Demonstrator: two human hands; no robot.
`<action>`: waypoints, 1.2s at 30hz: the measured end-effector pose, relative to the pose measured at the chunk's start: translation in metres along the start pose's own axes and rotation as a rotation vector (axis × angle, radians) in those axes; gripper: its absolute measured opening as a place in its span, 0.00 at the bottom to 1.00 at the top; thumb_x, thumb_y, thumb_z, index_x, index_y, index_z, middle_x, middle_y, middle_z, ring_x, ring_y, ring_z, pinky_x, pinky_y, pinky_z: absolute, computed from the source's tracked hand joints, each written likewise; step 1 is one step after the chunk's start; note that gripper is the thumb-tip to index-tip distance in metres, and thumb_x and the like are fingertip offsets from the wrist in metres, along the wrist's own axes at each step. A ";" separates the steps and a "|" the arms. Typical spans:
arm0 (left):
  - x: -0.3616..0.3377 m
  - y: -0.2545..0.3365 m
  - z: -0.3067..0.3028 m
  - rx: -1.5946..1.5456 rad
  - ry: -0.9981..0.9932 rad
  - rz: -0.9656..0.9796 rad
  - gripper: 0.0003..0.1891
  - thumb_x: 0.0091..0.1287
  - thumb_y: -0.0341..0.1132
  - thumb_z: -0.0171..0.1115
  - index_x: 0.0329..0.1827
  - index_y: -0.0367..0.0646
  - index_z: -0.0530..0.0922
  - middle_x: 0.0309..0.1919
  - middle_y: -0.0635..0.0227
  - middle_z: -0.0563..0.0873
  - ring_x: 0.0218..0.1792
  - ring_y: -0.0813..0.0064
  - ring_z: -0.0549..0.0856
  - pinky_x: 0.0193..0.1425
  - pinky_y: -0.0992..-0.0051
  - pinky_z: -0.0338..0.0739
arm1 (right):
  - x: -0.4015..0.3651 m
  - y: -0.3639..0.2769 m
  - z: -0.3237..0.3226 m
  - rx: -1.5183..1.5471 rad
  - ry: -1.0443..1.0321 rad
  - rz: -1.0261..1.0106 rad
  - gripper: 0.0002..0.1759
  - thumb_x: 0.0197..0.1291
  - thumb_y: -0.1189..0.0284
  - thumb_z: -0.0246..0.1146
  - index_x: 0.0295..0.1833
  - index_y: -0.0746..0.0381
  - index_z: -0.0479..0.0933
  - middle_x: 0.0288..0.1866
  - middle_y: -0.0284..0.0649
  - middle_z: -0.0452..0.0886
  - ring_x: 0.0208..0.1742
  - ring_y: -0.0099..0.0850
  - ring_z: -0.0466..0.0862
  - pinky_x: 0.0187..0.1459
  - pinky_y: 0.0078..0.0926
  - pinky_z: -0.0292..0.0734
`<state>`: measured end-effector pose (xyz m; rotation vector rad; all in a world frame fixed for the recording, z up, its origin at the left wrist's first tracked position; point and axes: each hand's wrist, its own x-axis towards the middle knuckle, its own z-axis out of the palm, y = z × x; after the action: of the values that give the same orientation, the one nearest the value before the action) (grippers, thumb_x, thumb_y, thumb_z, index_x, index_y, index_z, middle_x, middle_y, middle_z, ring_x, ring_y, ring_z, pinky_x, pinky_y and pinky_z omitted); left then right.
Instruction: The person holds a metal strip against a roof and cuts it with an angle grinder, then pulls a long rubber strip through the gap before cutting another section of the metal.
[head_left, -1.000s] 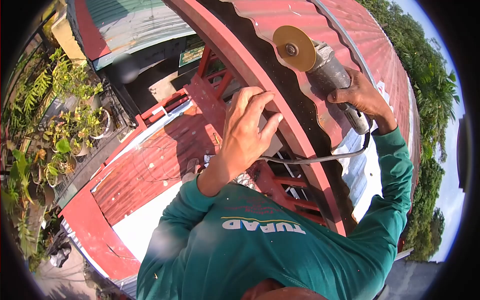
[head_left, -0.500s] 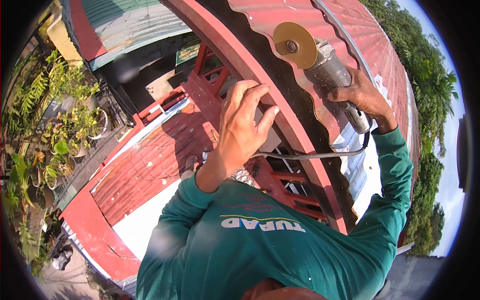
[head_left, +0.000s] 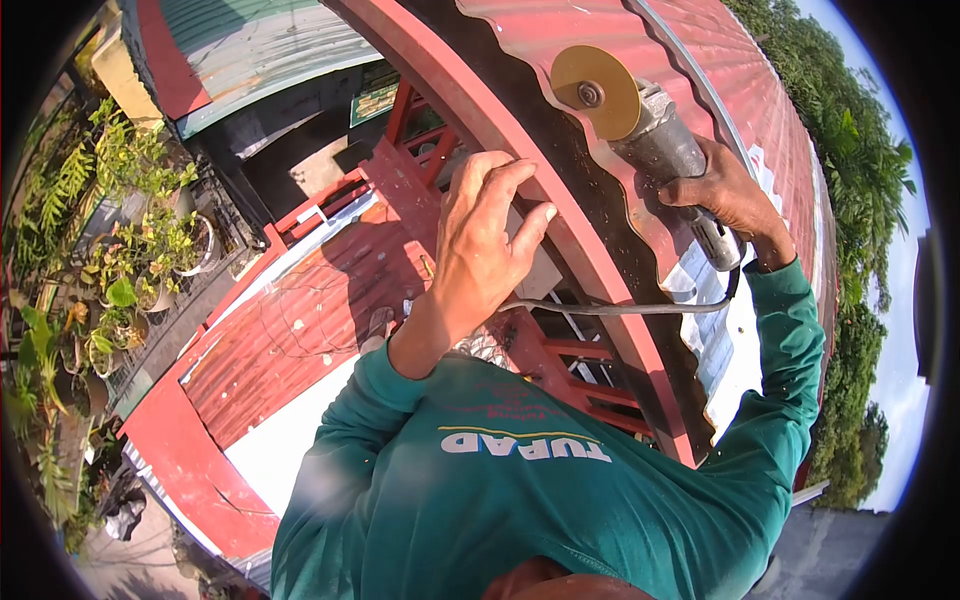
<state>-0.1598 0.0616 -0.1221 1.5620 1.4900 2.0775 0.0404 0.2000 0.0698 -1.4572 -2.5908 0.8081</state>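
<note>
Head view: your right hand (head_left: 728, 195) grips the grinder (head_left: 665, 145), its disc (head_left: 615, 92) at the wavy edge of the roof sheet (head_left: 535, 25); cutting contact unclear. Your left hand (head_left: 480, 235) is loosely open, fingertips at the red beam (head_left: 605, 275). Cord (head_left: 650, 309) crosses the beam. Risks, my judgement: one-handed hold could let a binding disc kick; snagged cord could tug the grinder; flying specks could hit bare skin.

Left hand (head_left: 480, 235): I have it open, back up, fingers loosely bent, thumb (head_left: 533, 230) spread apart; wrist bare, forearm angled forward. Right hand (head_left: 727, 195): closed in a grip, thumb (head_left: 683, 192) wrapped across. Right arm (head_left: 787, 345) reaches forward, well out from my torso (head_left: 520, 500), elbow bent.
</note>
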 end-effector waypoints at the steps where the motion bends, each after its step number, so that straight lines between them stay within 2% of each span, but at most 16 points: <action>1: -0.001 0.000 0.000 0.013 0.005 0.015 0.23 0.58 0.25 0.78 0.58 0.38 0.81 0.52 0.57 0.81 0.52 0.56 0.84 0.56 0.64 0.80 | -0.001 -0.001 0.000 0.001 0.000 0.001 0.32 0.46 0.66 0.74 0.57 0.72 0.82 0.47 0.44 0.89 0.45 0.32 0.89 0.55 0.31 0.84; 3: -0.001 0.001 0.000 0.009 0.001 0.003 0.23 0.58 0.25 0.78 0.58 0.38 0.81 0.53 0.57 0.81 0.52 0.56 0.84 0.56 0.64 0.80 | -0.002 -0.006 0.000 0.069 -0.057 0.013 0.33 0.46 0.65 0.74 0.58 0.72 0.82 0.48 0.45 0.89 0.45 0.33 0.88 0.55 0.31 0.83; 14: -0.002 0.000 0.000 0.007 -0.002 0.010 0.24 0.59 0.25 0.78 0.58 0.39 0.81 0.53 0.57 0.82 0.51 0.57 0.85 0.54 0.64 0.81 | -0.015 -0.009 0.003 0.051 -0.013 0.040 0.33 0.45 0.65 0.74 0.57 0.73 0.82 0.48 0.47 0.89 0.46 0.34 0.89 0.55 0.31 0.83; 16: -0.002 0.000 0.000 0.010 0.001 0.014 0.24 0.59 0.25 0.78 0.58 0.39 0.81 0.52 0.57 0.82 0.51 0.57 0.85 0.54 0.64 0.81 | -0.016 -0.006 0.003 0.007 0.013 0.041 0.33 0.45 0.65 0.75 0.57 0.74 0.82 0.48 0.47 0.89 0.46 0.34 0.89 0.55 0.32 0.83; 21: -0.002 -0.001 0.002 0.007 0.011 0.029 0.23 0.59 0.25 0.77 0.58 0.39 0.81 0.52 0.57 0.82 0.52 0.56 0.85 0.56 0.63 0.80 | -0.021 -0.004 0.006 0.164 -0.015 0.024 0.33 0.45 0.67 0.75 0.57 0.74 0.82 0.48 0.47 0.89 0.46 0.33 0.89 0.55 0.32 0.83; 25: -0.003 0.001 0.001 0.009 0.020 0.026 0.23 0.59 0.25 0.77 0.58 0.38 0.81 0.53 0.56 0.82 0.53 0.55 0.85 0.57 0.63 0.80 | -0.021 -0.002 0.005 0.120 -0.012 0.012 0.32 0.46 0.68 0.74 0.58 0.73 0.82 0.48 0.47 0.89 0.45 0.33 0.89 0.54 0.32 0.83; 28: -0.005 0.000 0.003 0.018 0.023 0.038 0.23 0.60 0.25 0.77 0.59 0.40 0.81 0.54 0.57 0.82 0.54 0.56 0.84 0.59 0.63 0.80 | -0.027 -0.008 0.006 0.090 0.076 0.036 0.33 0.44 0.65 0.75 0.57 0.73 0.82 0.46 0.47 0.89 0.45 0.33 0.89 0.52 0.30 0.83; 30: -0.007 0.001 0.003 0.028 0.009 0.018 0.23 0.61 0.25 0.76 0.60 0.40 0.81 0.55 0.57 0.82 0.56 0.56 0.84 0.60 0.63 0.80 | -0.025 0.004 0.001 -0.103 0.170 -0.015 0.37 0.42 0.58 0.75 0.56 0.72 0.82 0.43 0.47 0.88 0.42 0.34 0.89 0.49 0.29 0.84; 32: -0.009 0.000 0.003 0.050 0.000 0.016 0.22 0.64 0.26 0.74 0.62 0.41 0.81 0.58 0.57 0.81 0.58 0.57 0.83 0.62 0.63 0.79 | -0.029 0.004 -0.001 -0.117 0.210 -0.013 0.38 0.41 0.55 0.75 0.55 0.72 0.82 0.41 0.48 0.88 0.39 0.35 0.89 0.47 0.28 0.84; 33: -0.010 -0.002 0.002 0.053 0.005 0.050 0.22 0.65 0.27 0.73 0.63 0.42 0.80 0.59 0.58 0.81 0.59 0.58 0.83 0.64 0.63 0.79 | -0.032 0.002 0.001 -0.148 0.226 -0.025 0.40 0.40 0.52 0.75 0.55 0.71 0.82 0.40 0.48 0.88 0.37 0.37 0.89 0.45 0.28 0.84; 34: -0.014 0.000 0.002 0.027 0.000 -0.010 0.23 0.66 0.27 0.73 0.64 0.42 0.80 0.60 0.58 0.81 0.59 0.59 0.83 0.64 0.62 0.79 | -0.037 0.000 0.006 -0.139 0.311 -0.113 0.40 0.43 0.50 0.75 0.56 0.70 0.82 0.42 0.51 0.87 0.34 0.39 0.88 0.40 0.34 0.85; 35: -0.017 0.004 0.004 0.006 0.005 -0.069 0.23 0.67 0.27 0.72 0.65 0.43 0.80 0.60 0.59 0.81 0.59 0.61 0.83 0.64 0.62 0.79 | -0.041 -0.004 0.002 -0.132 0.324 -0.101 0.40 0.43 0.50 0.75 0.56 0.70 0.82 0.42 0.51 0.87 0.34 0.39 0.88 0.40 0.34 0.85; 36: -0.020 0.014 0.004 -0.018 0.025 -0.068 0.21 0.70 0.28 0.71 0.65 0.39 0.80 0.60 0.59 0.82 0.56 0.67 0.84 0.62 0.65 0.80 | -0.045 -0.010 -0.005 -0.153 0.299 -0.046 0.41 0.43 0.50 0.75 0.57 0.71 0.80 0.41 0.48 0.85 0.35 0.37 0.87 0.41 0.32 0.83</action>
<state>-0.1414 0.0447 -0.1245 1.4630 1.5066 2.0747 0.0590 0.1619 0.0875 -1.4228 -2.4905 0.3590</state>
